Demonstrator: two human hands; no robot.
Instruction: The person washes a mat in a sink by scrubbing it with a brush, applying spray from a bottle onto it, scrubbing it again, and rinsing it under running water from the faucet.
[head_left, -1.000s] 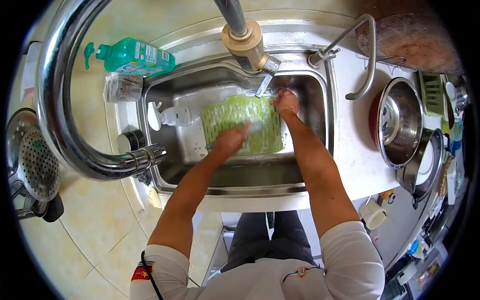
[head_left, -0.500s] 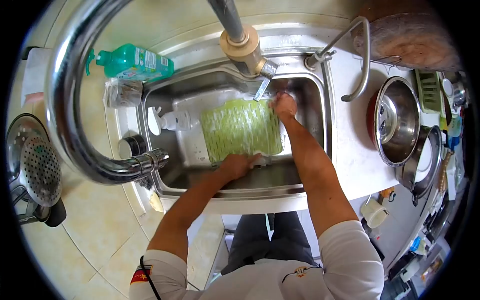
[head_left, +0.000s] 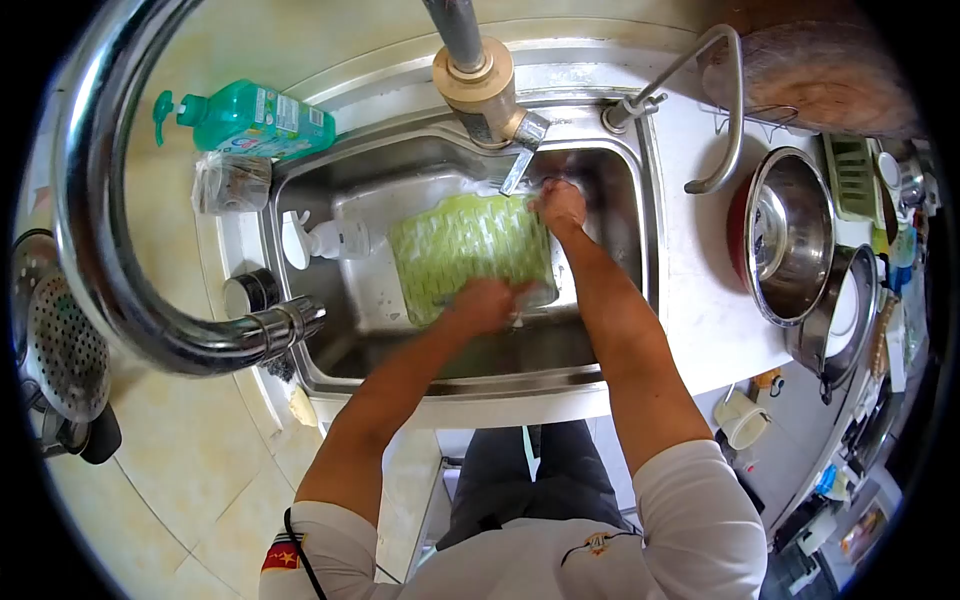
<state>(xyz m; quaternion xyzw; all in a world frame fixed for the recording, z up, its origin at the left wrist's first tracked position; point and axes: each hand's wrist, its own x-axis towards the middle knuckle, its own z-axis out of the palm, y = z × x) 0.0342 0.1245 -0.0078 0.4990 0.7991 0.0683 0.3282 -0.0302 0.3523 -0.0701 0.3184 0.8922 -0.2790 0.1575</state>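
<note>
Pale green on mat (head_left: 465, 245), patterned with short darker dashes and streaked white. Silver-grey on sink (head_left: 470, 382). Teal on pump bottle (head_left: 232, 120), pale printed label (head_left: 284, 112). White on spray bottle (head_left: 340, 238). Dull brass on faucet body (head_left: 475, 88); mirror-bright chrome on curved pipe (head_left: 95, 275). Silver inside basin (head_left: 803, 245), red outside. Cream-yellow mottling on tiles (head_left: 165, 465). White on shirt (head_left: 700, 510); red patch (head_left: 281, 551) with yellow star (head_left: 287, 558) on left sleeve (head_left: 335, 530). Dark grey on trousers (head_left: 490, 485).

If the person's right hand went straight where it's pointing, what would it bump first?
Probably the tap's silver end, just past the right hand at the corner of the green board. But the tap may be higher, so the hand might slide under; depth is unclear.
</note>
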